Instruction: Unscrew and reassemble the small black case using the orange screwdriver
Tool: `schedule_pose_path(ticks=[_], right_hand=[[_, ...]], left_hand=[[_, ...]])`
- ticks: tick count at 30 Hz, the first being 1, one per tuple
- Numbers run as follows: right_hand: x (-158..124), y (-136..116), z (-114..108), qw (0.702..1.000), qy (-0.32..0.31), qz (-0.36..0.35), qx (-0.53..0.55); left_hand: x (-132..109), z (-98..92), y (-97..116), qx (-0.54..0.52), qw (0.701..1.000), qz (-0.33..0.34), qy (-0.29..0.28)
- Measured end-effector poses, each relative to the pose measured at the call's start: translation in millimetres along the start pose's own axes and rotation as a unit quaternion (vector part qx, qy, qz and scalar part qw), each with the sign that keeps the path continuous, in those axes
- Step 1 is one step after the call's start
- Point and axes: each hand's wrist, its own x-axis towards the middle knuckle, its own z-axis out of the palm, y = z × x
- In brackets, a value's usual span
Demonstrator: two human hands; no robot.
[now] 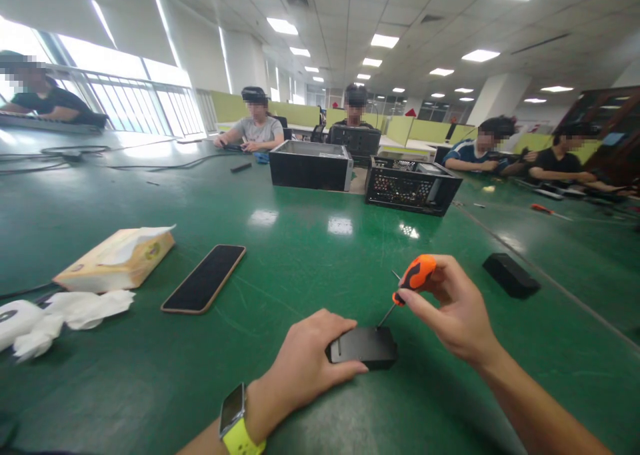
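My left hand is closed around the left end of a small black box-shaped case, which lies on the green tabletop. Thumb and fingers grip its near and far sides. In my right hand is a screwdriver with an orange and black handle, held tilted between thumb and fingers. Its shaft slants down to the left, and the tip meets the top of the case near its far right edge. Whether a screw sits under the tip is too small to tell. A similar black block lies to the right of my right hand.
A phone and a tissue pack with crumpled tissues lie on the left. Two open metal computer cases stand further back. Another screwdriver lies far right. Several people sit around the table.
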Motion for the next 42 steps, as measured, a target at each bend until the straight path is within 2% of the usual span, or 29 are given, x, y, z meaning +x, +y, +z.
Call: schedule_pose_path(ticks=[2,3,7,10,14,32,34,39,40,42], right_hand=[[4.1,-5.8,-3.2,0.998,-0.041,0.034,0.022],[4.4,-8.4,-3.7,0.998,-0.036,0.042,0.028],[-7.0,-17.1,4.8,0.998,0.044,0.029,0.028],[-18.8,-21.1,16.4,0.998,0.035,0.029,0.043],[-23.7,-22.7,24.0,0.994,0.068,0.045,0.077],[-24.5,-18.7,24.0,0.997,0.036,0.019,0.060],[-25.5,-20.1,22.5,0.998,0.024,0.018,0.058],[-24.7,-26.8,20.7,0.995,-0.079,0.025,0.059],[-22.5,-24.6,17.4,0.996,-0.073,0.024,0.047],[-15.4,-11.6,1.9,1.000,-0.007,0.025,-0.013]], left_hand=[[0.1,0.4,-0.7,-0.004,1.000,-0.002,0.000],[0.3,0.7,-1.0,-0.005,1.000,-0.001,0.000],[1.2,1.6,-2.3,-0.010,1.000,0.001,0.000],[1.1,1.4,-2.9,-0.008,1.000,0.002,-0.004],[0.5,1.4,-2.6,-0.011,1.000,0.006,-0.005],[0.0,0.2,-0.6,-0.011,1.000,0.010,-0.009],[0.3,0.2,-0.6,-0.009,1.000,0.008,-0.011],[0.3,0.1,-0.4,-0.006,1.000,0.003,-0.013],[0.2,0.0,-0.6,-0.005,1.000,0.003,-0.014],[0.1,0.1,-1.2,-0.003,1.000,0.004,-0.013]])
